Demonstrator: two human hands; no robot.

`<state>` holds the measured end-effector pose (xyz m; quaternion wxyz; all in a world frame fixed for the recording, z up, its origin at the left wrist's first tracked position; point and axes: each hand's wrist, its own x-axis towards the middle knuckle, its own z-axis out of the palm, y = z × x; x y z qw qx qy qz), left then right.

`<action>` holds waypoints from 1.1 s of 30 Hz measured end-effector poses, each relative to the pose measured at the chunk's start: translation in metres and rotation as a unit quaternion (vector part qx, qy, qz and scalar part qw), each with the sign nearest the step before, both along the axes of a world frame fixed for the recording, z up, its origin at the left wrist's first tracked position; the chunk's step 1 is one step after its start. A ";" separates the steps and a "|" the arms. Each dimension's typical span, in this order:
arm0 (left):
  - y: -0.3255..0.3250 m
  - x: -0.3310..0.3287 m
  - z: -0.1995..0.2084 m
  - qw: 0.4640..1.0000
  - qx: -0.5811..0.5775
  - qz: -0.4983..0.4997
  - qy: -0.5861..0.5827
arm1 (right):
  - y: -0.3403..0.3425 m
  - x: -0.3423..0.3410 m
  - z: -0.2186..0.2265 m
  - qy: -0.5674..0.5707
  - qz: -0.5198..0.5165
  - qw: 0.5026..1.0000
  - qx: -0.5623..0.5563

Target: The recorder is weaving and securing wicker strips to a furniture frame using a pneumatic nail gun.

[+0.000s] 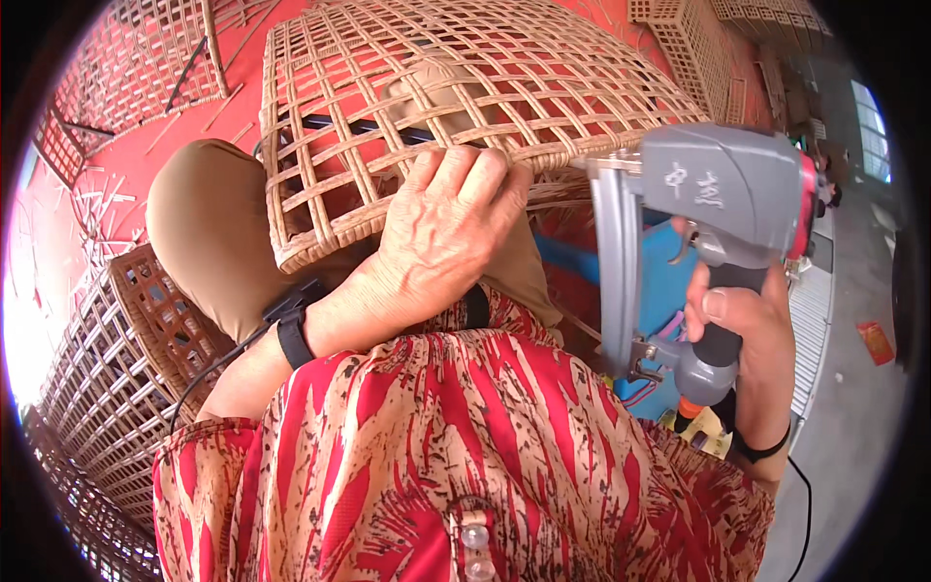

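A woven rattan panel (330, 184) with an open lattice and a wrapped edge rests over my knees. My left hand (446, 218) is closed over its near edge, the fingertips curled behind the rim and hidden. In my right hand (742, 310) is a grey pneumatic nail gun (722, 179), gripped by its dark handle and held roughly upright. The gun's nose meets or nearly meets the panel's wrapped edge, just right of my left hand; I cannot tell whether they touch. An orange-and-black air fitting shows below the handle.
Another woven rattan piece (58, 349) stands close on my left, with more lattice pieces (145, 68) at the far left and far right. Loose cane strips (97, 209) litter the red floor (233, 107). A blue surface (664, 272) lies behind the gun.
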<state>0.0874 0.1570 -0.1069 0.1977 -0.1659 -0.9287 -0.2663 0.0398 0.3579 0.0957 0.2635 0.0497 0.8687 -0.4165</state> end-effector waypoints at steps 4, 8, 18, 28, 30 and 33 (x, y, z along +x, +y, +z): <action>0.004 0.002 0.005 1.000 -0.007 -0.005 0.012 | -0.004 -0.013 0.005 -0.081 0.018 0.997 0.003; 0.009 0.005 0.003 1.000 0.004 -0.006 -0.013 | -0.012 -0.022 0.001 -0.076 0.027 0.997 0.018; 0.010 0.005 0.003 0.999 -0.020 0.001 0.042 | -0.025 -0.043 0.011 -0.147 0.071 0.986 0.037; 0.010 0.009 0.005 0.999 -0.028 -0.013 0.021 | -0.033 -0.057 0.016 -0.171 0.119 0.977 0.055; 0.010 0.009 0.004 0.999 -0.030 -0.014 0.023 | -0.033 -0.059 0.016 -0.176 0.122 0.975 0.059; 0.011 0.009 0.005 0.999 -0.026 -0.018 0.027 | -0.030 -0.064 0.017 -0.181 0.139 0.971 0.071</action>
